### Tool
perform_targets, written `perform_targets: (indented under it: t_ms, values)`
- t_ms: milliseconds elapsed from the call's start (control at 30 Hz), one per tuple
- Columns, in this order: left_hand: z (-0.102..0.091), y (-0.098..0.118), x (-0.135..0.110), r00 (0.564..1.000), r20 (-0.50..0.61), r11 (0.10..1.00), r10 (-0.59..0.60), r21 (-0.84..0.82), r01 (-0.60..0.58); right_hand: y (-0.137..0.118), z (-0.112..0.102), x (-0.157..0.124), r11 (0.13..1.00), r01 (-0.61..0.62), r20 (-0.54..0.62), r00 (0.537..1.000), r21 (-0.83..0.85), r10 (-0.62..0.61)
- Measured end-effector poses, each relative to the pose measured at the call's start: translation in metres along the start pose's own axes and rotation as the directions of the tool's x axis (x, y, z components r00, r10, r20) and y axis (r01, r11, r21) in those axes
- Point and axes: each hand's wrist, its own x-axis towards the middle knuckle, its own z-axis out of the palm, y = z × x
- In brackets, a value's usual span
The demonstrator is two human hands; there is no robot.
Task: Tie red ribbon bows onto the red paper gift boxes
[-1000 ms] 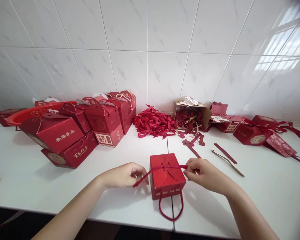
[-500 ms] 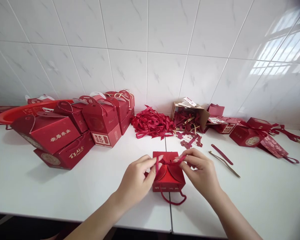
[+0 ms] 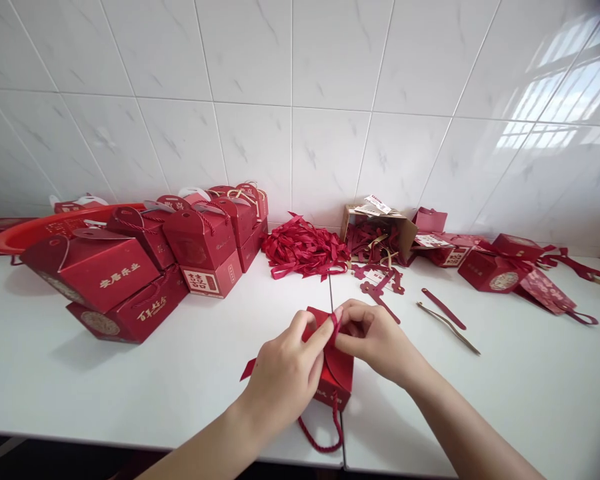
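Note:
A small red gift box (image 3: 339, 373) with curved top flaps stands on the white table, partly covered by my hands. A dark red ribbon (image 3: 335, 324) rises over its top, pinched between the fingers of both hands. My left hand (image 3: 287, 360) is closed on the ribbon at the box's left side, and a ribbon end sticks out to the left behind it. From the right, my right hand (image 3: 373, 337) closes its fingertips on the ribbon too. A twisted cord handle (image 3: 325, 445) loops from the box's front onto the table.
Stacked red gift boxes (image 3: 113, 270) and a red plastic tray (image 3: 35, 227) fill the left. Behind lie a heap of red ribbons (image 3: 305, 247) and an open cardboard box (image 3: 409, 240) of straps. Loose strips (image 3: 445, 310) and more red boxes (image 3: 495, 270) are at right.
My hands have come together over the box, bringing the ribbon into a raised loop. The box has turned and shifted slightly left and nearer, its cord handle with it.

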Motion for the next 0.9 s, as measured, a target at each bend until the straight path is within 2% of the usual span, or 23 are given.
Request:
perform_targets:
  t_ms: [100,200,267,333,433,533,600,700,767,833,900]
  values:
    - [-0.007,-0.005,0.001,0.997,0.07,0.997,0.04,-0.07,-0.035,0.002,-0.01,0.006,1.0,-0.015,0.134,0.991,-0.009,0.016]
    - [-0.017,-0.015,0.015,0.97,0.204,0.953,0.131,-0.294,-0.067,0.002,-0.019,0.014,0.996,0.024,0.299,0.954,-0.088,0.003]
    - [-0.023,-0.022,0.027,0.948,0.269,0.895,0.17,-0.445,-0.034,-0.001,-0.021,0.02,0.981,0.09,0.357,0.934,-0.172,-0.023]
    - [-0.025,-0.027,0.037,0.944,0.298,0.846,0.142,-0.532,0.041,-0.004,-0.022,0.023,0.96,0.153,0.383,0.922,-0.235,-0.053]
    - [-0.025,-0.035,0.042,0.95,0.312,0.806,-0.027,-0.556,0.206,-0.008,-0.023,0.02,0.933,0.186,0.342,0.937,-0.307,-0.074]
    - [-0.024,-0.049,0.035,0.929,0.307,0.801,-0.209,-0.491,0.342,-0.007,-0.03,0.01,0.897,0.179,0.238,0.967,-0.404,-0.085]
    - [-0.026,-0.058,0.029,0.913,0.318,0.818,-0.257,-0.431,0.38,-0.005,-0.036,0.002,0.852,0.182,0.185,0.977,-0.49,-0.102]
    - [-0.031,-0.065,0.024,0.919,0.346,0.823,-0.19,-0.454,0.341,0.001,-0.04,-0.004,0.801,0.195,0.141,0.98,-0.567,-0.14]
    - [-0.034,-0.062,0.026,0.924,0.369,0.76,-0.102,-0.571,0.311,0.005,-0.039,-0.004,0.791,0.201,0.094,0.979,-0.578,-0.18]
    - [-0.034,-0.058,0.028,0.911,0.411,0.669,-0.032,-0.668,0.325,0.009,-0.036,-0.003,0.777,0.203,0.034,0.973,-0.595,-0.228]
    - [-0.032,-0.056,0.031,0.893,0.45,0.638,0.003,-0.689,0.345,0.011,-0.035,-0.002,0.756,0.206,0.001,0.965,-0.622,-0.262]
